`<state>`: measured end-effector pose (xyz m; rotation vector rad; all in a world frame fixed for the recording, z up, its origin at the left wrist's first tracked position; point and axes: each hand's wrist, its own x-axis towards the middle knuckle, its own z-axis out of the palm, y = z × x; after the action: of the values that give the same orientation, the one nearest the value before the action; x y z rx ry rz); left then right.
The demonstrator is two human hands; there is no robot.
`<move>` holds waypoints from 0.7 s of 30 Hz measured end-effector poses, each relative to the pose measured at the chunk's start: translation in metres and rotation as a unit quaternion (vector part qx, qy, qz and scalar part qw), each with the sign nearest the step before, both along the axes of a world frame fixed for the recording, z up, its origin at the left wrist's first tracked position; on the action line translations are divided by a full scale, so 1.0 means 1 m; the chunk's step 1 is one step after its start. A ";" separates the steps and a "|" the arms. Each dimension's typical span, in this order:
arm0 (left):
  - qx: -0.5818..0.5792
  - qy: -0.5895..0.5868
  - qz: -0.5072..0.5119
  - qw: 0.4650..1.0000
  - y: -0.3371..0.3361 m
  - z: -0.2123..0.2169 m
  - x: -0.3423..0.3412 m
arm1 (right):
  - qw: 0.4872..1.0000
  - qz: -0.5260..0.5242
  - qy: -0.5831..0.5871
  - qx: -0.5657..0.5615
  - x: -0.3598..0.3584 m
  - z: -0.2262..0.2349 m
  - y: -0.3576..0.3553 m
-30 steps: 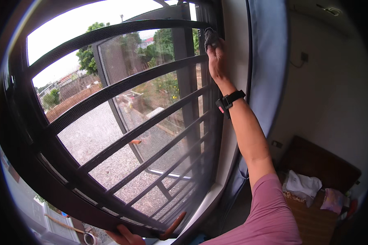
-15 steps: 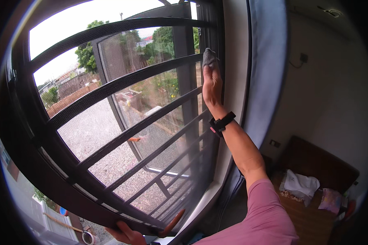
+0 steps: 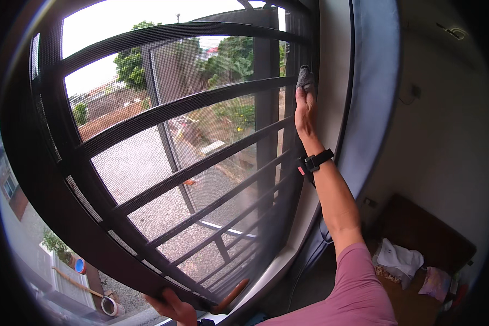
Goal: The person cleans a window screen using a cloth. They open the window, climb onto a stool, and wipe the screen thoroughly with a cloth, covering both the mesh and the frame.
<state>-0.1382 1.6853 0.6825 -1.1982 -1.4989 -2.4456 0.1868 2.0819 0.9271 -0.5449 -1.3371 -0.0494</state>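
Note:
My right hand [image 3: 305, 113] is raised at the right side of a dark-framed window screen [image 3: 73, 163]. Its fingers are closed on a crumpled grey cloth [image 3: 305, 77], which lies against the upright frame beside the end of a dark bar. A black strap with a small device [image 3: 316, 161] circles my right wrist. Low in the view, my left hand [image 3: 175, 308] grips the bottom edge of the screen frame, its fingers partly hidden behind it. Just right of that hand, a curved reddish-brown piece [image 3: 232, 296] sits at the frame's lower corner.
Dark bars [image 3: 185, 100] cross the window behind the mesh. A pale blue curtain [image 3: 372, 81] hangs to the right. Beyond it is a bed with a dark headboard [image 3: 434, 228] and white cloth [image 3: 401, 256]. Outside are gravel [image 3: 130, 179], trees and plant pots [image 3: 111, 306].
The whole view has shifted, so the window and both hands appear farther right. The right hand and cloth remain at nearly the same spot on the frame; the left hand still grips the edge.

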 end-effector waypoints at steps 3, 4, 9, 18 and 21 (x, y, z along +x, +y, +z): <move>0.010 0.032 0.026 0.999 -0.002 0.001 -0.005 | 0.988 0.134 -0.027 0.072 -0.094 -0.003 -0.088; 0.008 0.038 0.018 0.999 -0.002 0.001 -0.008 | 0.979 0.175 -0.062 0.079 -0.114 -0.008 -0.113; 0.007 0.035 -0.005 0.999 -0.001 0.005 -0.011 | 0.899 0.105 -0.329 0.269 -0.175 -0.021 -0.223; -0.002 0.083 0.023 0.996 0.008 0.013 -0.003 | 0.998 -0.003 0.061 0.031 0.002 0.024 0.012; -0.017 0.115 0.054 0.992 0.008 0.007 -0.006 | 0.987 0.038 0.134 -0.086 -0.022 0.036 -0.009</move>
<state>-0.1443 1.6933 0.6891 -1.3142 -1.5034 -2.1378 0.1651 2.0734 0.9636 -0.6230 -1.1026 0.1973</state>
